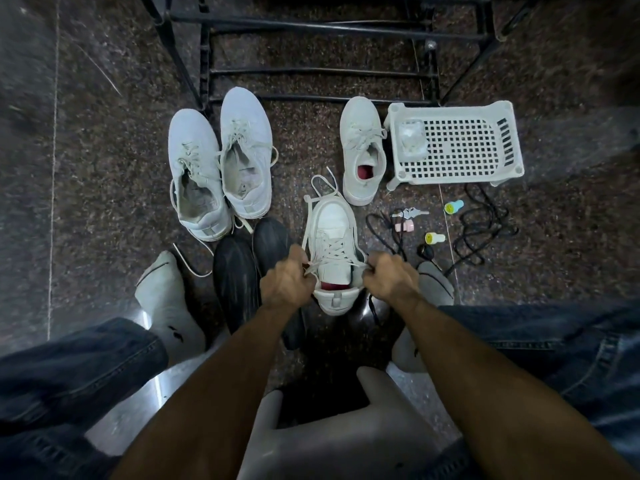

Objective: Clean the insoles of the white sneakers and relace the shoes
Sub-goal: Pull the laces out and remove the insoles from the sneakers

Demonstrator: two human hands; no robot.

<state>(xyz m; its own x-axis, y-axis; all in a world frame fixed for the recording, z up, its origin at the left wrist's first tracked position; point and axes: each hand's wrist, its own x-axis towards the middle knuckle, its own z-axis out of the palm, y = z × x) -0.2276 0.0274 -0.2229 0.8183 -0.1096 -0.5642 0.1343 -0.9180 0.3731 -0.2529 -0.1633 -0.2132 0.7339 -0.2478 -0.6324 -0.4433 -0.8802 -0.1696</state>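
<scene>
Hands: left, right pinch flat lace | smooth white sneaker

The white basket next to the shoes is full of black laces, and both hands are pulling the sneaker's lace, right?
Not quite. In the head view, the white basket holds no black laces; they lie on the floor in front of it. The left hand and right hand do pull the sneaker's lace.

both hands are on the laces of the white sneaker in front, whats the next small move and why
Probably pull both lace ends outward to snug the lacing, then cross them for a knot. The left hand and right hand each pinch a lace end beside the top eyelets of the white sneaker, the crisscross already runs up the tongue, and long slack loops lie past the toe.
</scene>
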